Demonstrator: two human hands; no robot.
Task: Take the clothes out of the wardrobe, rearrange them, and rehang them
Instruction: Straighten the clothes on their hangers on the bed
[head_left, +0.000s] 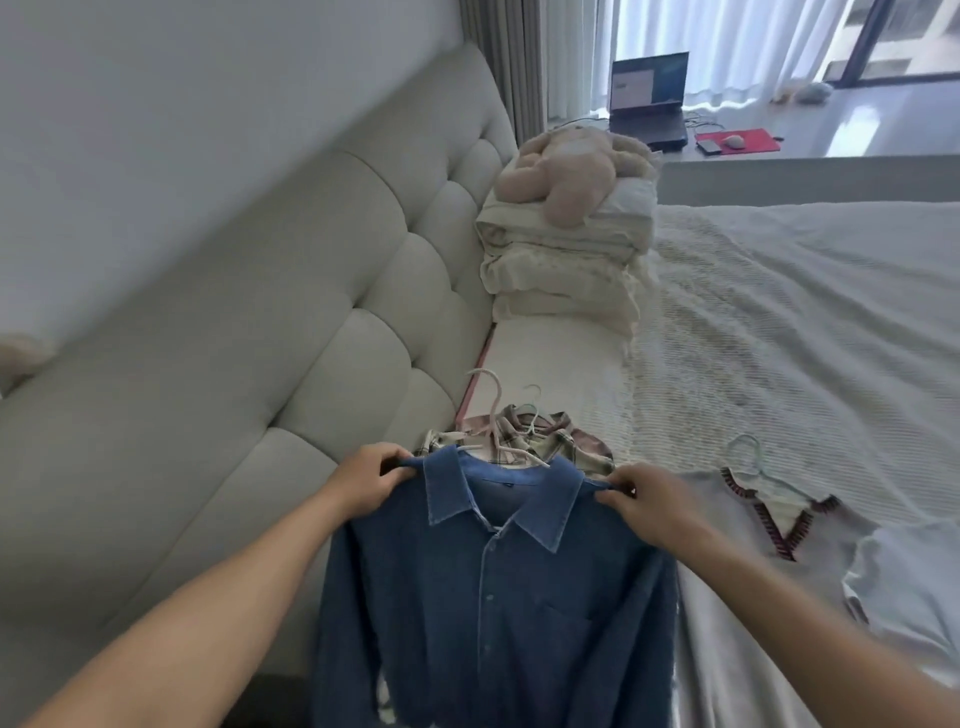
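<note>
Removal stage: 3 garments out, none rehung.
Left hand (366, 480) and right hand (644, 499) each pinch the denim shirt (493, 597) shoulders above the bed (779, 312).

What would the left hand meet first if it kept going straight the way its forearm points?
Probably the plaid shirt on its white hanger, lying just beyond the blue denim shirt that the left hand grips at the shoulder. Depth is unclear.
</note>
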